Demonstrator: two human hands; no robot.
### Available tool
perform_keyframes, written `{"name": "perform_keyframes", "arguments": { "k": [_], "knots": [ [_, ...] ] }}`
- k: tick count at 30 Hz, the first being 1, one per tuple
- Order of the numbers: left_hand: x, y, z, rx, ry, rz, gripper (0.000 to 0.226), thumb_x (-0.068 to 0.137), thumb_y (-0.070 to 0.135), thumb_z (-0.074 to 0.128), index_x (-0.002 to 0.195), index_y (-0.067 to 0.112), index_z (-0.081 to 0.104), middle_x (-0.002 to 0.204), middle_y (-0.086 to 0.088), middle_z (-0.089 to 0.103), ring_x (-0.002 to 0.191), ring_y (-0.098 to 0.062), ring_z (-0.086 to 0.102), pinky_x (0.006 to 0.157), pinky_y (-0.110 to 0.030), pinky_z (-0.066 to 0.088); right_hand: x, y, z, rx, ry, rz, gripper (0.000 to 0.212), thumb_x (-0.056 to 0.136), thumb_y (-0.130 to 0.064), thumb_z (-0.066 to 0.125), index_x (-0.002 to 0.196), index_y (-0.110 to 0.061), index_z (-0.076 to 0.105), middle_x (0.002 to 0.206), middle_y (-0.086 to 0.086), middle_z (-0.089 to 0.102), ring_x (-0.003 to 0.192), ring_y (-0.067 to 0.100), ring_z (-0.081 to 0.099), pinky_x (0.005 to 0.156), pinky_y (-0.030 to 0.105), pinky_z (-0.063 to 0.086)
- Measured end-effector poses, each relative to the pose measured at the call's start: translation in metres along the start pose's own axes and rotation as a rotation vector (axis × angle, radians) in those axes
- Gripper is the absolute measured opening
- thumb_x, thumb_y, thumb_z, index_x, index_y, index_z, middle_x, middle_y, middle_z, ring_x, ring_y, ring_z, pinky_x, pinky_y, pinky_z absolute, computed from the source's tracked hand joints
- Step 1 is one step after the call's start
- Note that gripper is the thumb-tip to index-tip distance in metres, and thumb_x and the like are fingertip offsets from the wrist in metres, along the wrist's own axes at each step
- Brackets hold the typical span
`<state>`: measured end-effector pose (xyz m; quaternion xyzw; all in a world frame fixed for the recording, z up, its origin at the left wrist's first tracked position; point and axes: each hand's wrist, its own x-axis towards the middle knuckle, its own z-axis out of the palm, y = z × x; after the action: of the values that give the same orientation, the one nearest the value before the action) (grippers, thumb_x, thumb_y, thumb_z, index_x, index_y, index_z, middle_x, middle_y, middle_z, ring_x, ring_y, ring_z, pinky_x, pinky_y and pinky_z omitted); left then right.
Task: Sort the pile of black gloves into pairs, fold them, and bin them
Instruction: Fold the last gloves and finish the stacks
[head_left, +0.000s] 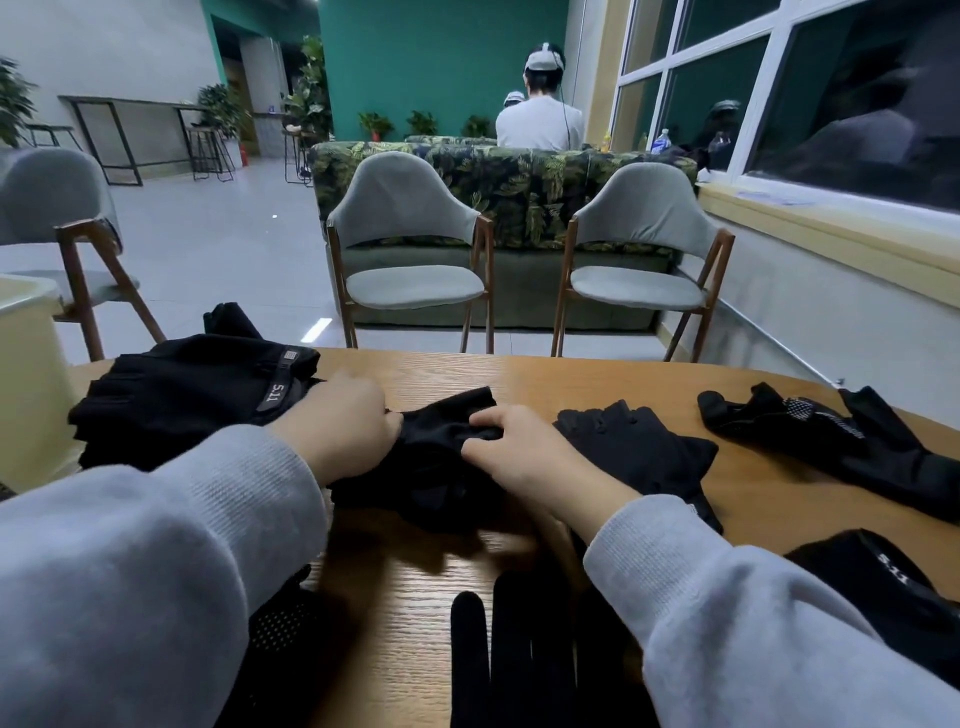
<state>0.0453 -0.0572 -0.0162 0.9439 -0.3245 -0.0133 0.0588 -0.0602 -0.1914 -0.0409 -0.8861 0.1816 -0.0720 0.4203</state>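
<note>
Gripping a crumpled black glove from both sides, the person's two hands met at the middle of the wooden bench. The left hand had its fingers curled into the glove's left edge, and the right hand pinched the fabric with bent fingers on top. Both arms wore grey sleeves. More black gloves lay around: a stack with a "5.11" strap at the far left, a fingerless glove just right of the right hand, a spread pair further right, a full-fingered glove at the near edge. A pale yellow bin stood at the left. Two grey chairs faced the bench.
</note>
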Motion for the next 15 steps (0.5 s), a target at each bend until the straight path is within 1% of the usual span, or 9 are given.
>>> {"name": "perform_keyframes", "arguments": {
  "k": [1,2,3,5,7,9,11,13,15],
  "knots": [
    [-0.001,0.003,0.002,0.115,-0.040,0.037,0.037,0.098,0.030,0.037,0.082,0.005,0.059,0.110,-0.013,0.052,0.104,-0.026,0.049,0.090,-0.033,0.039,0.001,0.002,0.003,-0.046,0.014,-0.003,0.037,0.089,-0.022,0.054,0.123,-0.006,0.057,0.124,0.015,0.058,0.110,0.026,0.056,0.092,0.036,0.047],
    [-0.003,0.006,0.004,0.216,-0.075,0.076,0.040,0.100,0.032,0.033,0.093,0.006,0.062,0.120,-0.013,0.047,0.120,-0.027,0.039,0.102,-0.036,0.031,0.002,0.005,0.006,-0.120,0.027,-0.006,0.041,0.091,-0.029,0.053,0.129,-0.013,0.054,0.134,0.011,0.049,0.120,0.025,0.047,0.101,0.035,0.040],
    [-0.005,0.009,0.006,0.291,-0.104,0.113,0.043,0.101,0.034,0.030,0.103,0.005,0.061,0.127,-0.012,0.042,0.128,-0.028,0.030,0.107,-0.039,0.025,0.002,0.007,0.008,-0.233,0.040,-0.015,0.044,0.092,-0.034,0.050,0.133,-0.018,0.049,0.141,0.007,0.038,0.128,0.025,0.034,0.107,0.036,0.030],
    [-0.010,0.011,0.011,0.381,-0.170,0.157,0.045,0.101,0.036,0.026,0.115,0.005,0.055,0.130,-0.010,0.039,0.128,-0.027,0.025,0.108,-0.042,0.025,0.001,0.009,0.013,-0.490,0.080,-0.070,0.044,0.094,-0.039,0.044,0.135,-0.022,0.045,0.151,0.004,0.016,0.136,0.027,0.010,0.111,0.042,0.016],
    [-0.016,0.010,0.020,0.394,-0.259,0.143,0.048,0.101,0.037,0.023,0.129,0.001,0.039,0.138,-0.015,0.032,0.132,-0.029,0.022,0.110,-0.043,0.023,-0.001,0.011,0.017,-0.657,0.111,-0.182,0.041,0.097,-0.036,0.040,0.134,-0.020,0.044,0.156,0.001,0.000,0.141,0.025,-0.005,0.113,0.045,0.006],
    [-0.022,0.011,0.027,0.345,-0.356,0.077,0.061,0.102,0.040,0.022,0.144,-0.004,0.011,0.153,-0.020,0.008,0.142,-0.033,0.002,0.116,-0.043,0.010,-0.001,0.017,0.021,-0.774,0.073,-0.320,0.042,0.099,-0.027,0.035,0.139,-0.015,0.037,0.157,0.001,0.001,0.143,0.021,-0.007,0.115,0.042,0.002],
    [-0.025,0.010,0.029,0.265,-0.410,0.016,0.067,0.102,0.041,0.021,0.147,0.002,-0.008,0.155,-0.016,-0.014,0.143,-0.030,-0.015,0.117,-0.040,-0.001,-0.002,0.022,0.026,-0.787,-0.046,-0.351,0.047,0.100,-0.020,0.030,0.145,-0.010,0.024,0.157,0.003,0.009,0.144,0.019,-0.001,0.116,0.039,0.006],
    [-0.025,0.006,0.030,0.171,-0.439,-0.002,0.067,0.101,0.041,0.023,0.147,0.009,-0.013,0.155,-0.009,-0.021,0.141,-0.024,-0.022,0.117,-0.040,-0.005,-0.005,0.026,0.028,-0.763,-0.109,-0.324,0.051,0.100,-0.018,0.028,0.148,-0.009,0.015,0.158,0.004,0.008,0.145,0.019,0.002,0.117,0.039,0.006],
    [-0.027,0.001,0.031,0.132,-0.446,0.009,0.067,0.101,0.041,0.025,0.147,0.015,-0.016,0.154,-0.005,-0.024,0.140,-0.020,-0.025,0.117,-0.041,-0.005,-0.010,0.025,0.025,-0.764,-0.133,-0.309,0.053,0.100,-0.018,0.029,0.149,-0.008,0.011,0.158,0.006,0.005,0.145,0.020,0.002,0.118,0.037,0.003]
  ]
}}
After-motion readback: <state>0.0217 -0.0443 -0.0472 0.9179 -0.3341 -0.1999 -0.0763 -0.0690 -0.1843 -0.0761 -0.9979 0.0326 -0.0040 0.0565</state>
